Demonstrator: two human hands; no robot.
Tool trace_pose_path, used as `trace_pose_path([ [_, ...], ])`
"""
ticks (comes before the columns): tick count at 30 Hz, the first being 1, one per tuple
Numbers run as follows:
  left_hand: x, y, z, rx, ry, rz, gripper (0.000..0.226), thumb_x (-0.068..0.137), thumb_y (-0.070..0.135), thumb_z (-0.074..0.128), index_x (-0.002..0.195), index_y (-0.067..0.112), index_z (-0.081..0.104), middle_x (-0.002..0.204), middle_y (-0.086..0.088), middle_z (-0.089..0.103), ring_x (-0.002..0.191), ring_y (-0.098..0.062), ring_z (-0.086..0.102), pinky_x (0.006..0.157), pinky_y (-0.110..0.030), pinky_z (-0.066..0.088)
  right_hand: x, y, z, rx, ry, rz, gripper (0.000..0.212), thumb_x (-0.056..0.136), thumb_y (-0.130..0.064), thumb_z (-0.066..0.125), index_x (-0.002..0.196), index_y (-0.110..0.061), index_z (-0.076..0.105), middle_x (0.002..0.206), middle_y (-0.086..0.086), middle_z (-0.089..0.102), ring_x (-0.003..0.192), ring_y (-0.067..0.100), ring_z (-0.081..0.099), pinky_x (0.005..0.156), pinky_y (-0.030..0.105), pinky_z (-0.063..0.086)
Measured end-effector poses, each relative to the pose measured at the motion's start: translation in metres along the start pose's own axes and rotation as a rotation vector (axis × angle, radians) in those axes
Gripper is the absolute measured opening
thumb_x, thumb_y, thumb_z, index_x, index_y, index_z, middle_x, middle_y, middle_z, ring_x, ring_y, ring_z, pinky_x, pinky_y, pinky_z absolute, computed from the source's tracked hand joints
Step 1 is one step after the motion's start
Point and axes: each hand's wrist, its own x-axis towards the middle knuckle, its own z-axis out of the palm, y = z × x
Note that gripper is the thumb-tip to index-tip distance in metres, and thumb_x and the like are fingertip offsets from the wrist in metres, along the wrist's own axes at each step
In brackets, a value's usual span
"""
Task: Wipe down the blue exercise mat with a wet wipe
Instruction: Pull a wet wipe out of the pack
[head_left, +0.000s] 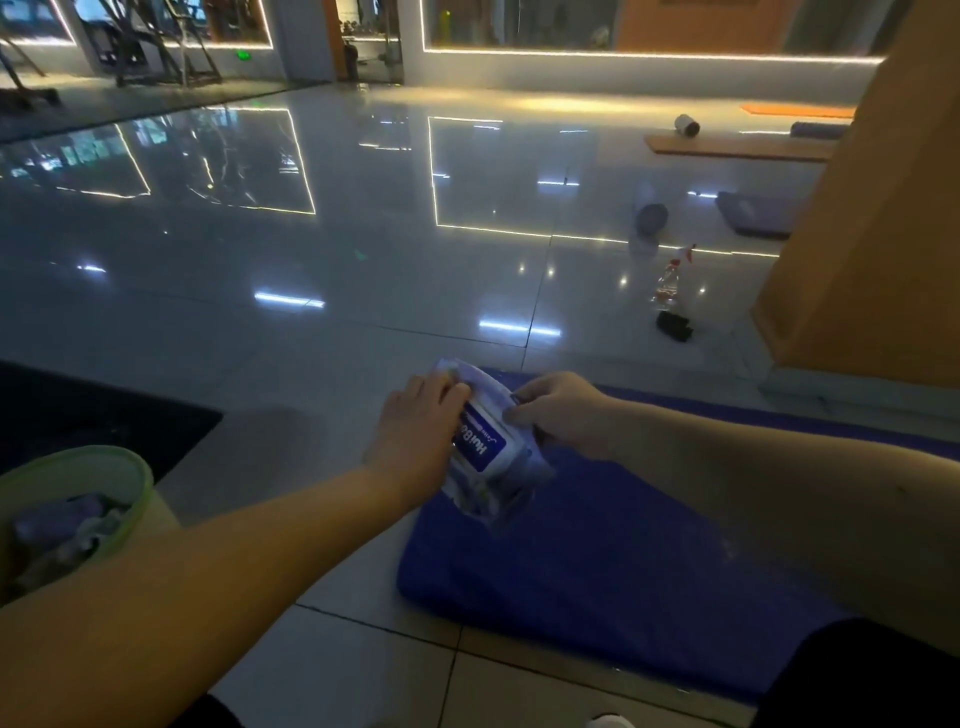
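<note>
A green bin (78, 499) sits at the lower left. At centre, my left hand (415, 421) grips the left edge of the wet wipe pack (488, 447), whose long axis runs up-frame, leaning slightly left. My right hand (561, 410) pinches its right side. Below them, the blue mat (623, 561) stretches rightward.

I can read one label only: on the soft pale plastic wet-wipe pack (501, 491), a dark blue label (479, 446) bears white letters starting "HuiB", the rest blurred. The green glowing sign (242, 54) on the far wall is too small for me to read.
</note>
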Motion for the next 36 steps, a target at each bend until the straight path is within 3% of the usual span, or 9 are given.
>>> trace_pose_path([
  [3,0.002,-0.003,0.007,-0.351,0.014,-0.359,0.056,0.085,0.042,0.069,0.128,0.017,0.045,0.128,-0.003,0.045,0.113,-0.018,0.047,0.097,-0.034,0.046,-0.002,0.002,0.003,-0.027,0.055,-0.058,0.007,0.085,-0.009,0.076,0.091,-0.009,0.073,0.092,0.011,0.075,0.084,0.025,0.074,0.08,0.04,0.063],
  [5,0.005,-0.005,0.013,-0.603,-0.018,-0.521,0.066,0.073,0.064,0.066,0.12,0.021,0.051,0.121,0.0,0.055,0.103,-0.015,0.058,0.088,-0.036,0.056,-0.002,0.002,0.004,-0.024,0.081,-0.09,0.007,0.086,-0.01,0.075,0.092,-0.009,0.072,0.092,0.009,0.075,0.087,0.025,0.074,0.08,0.041,0.063],
  [7,0.007,-0.004,0.015,-0.84,-0.031,-0.613,0.067,0.072,0.072,0.065,0.118,0.024,0.056,0.112,0.0,0.064,0.092,-0.013,0.066,0.074,-0.036,0.061,-0.003,0.0,0.007,-0.001,0.096,-0.108,0.008,0.086,-0.01,0.075,0.093,-0.01,0.071,0.092,0.008,0.075,0.087,0.024,0.073,0.081,0.043,0.063],
  [11,0.006,0.01,0.007,-1.198,-0.16,-0.718,0.056,0.086,0.053,0.071,0.127,0.02,0.053,0.11,-0.004,0.068,0.09,-0.019,0.069,0.056,-0.03,0.058,-0.006,-0.003,0.017,-0.045,0.058,-0.134,0.01,0.083,-0.01,0.075,0.091,-0.012,0.07,0.092,0.008,0.073,0.088,0.024,0.072,0.08,0.04,0.062],
  [15,0.006,0.011,0.01,-1.237,-0.089,-0.755,0.046,0.089,0.04,0.073,0.125,0.017,0.057,0.107,-0.006,0.069,0.095,-0.024,0.069,0.071,-0.04,0.063,-0.008,-0.005,0.026,-0.051,0.037,-0.13,0.012,0.083,-0.011,0.077,0.089,-0.014,0.068,0.094,0.008,0.072,0.091,0.025,0.07,0.082,0.04,0.061],
  [23,0.008,0.007,0.01,-1.139,-0.063,-0.643,0.037,0.093,0.041,0.066,0.122,0.018,0.058,0.095,-0.002,0.072,0.078,-0.018,0.073,0.054,-0.024,0.056,-0.003,-0.01,0.026,0.01,0.059,-0.085,0.013,0.082,-0.005,0.075,0.086,-0.013,0.067,0.097,0.015,0.072,0.096,0.034,0.069,0.087,0.048,0.059],
  [28,0.006,0.009,0.006,-1.149,-0.105,-0.61,0.037,0.094,0.045,0.061,0.118,0.017,0.06,0.097,-0.005,0.072,0.082,-0.02,0.073,0.07,-0.037,0.063,0.001,-0.007,0.03,0.043,0.065,-0.054,0.013,0.085,-0.001,0.069,0.085,-0.013,0.065,0.098,0.016,0.07,0.098,0.035,0.069,0.09,0.052,0.059],
  [32,0.004,0.003,0.006,-1.149,-0.099,-0.643,0.048,0.082,0.053,0.047,0.104,0.016,0.067,0.097,-0.01,0.072,0.091,-0.029,0.07,0.085,-0.052,0.059,0.009,-0.003,0.019,0.11,0.14,0.042,0.011,0.087,0.0,0.063,0.087,-0.011,0.067,0.094,0.015,0.069,0.088,0.032,0.068,0.081,0.046,0.059],
  [36,0.004,-0.003,0.006,-1.06,-0.016,-0.727,0.027,0.088,0.038,0.058,0.095,0.014,0.066,0.091,-0.011,0.072,0.083,-0.03,0.069,0.076,-0.047,0.059,0.014,-0.001,0.006,0.29,0.149,0.094,0.018,0.088,0.005,0.062,0.079,-0.011,0.063,0.081,0.013,0.064,0.074,0.031,0.064,0.07,0.04,0.057],
])
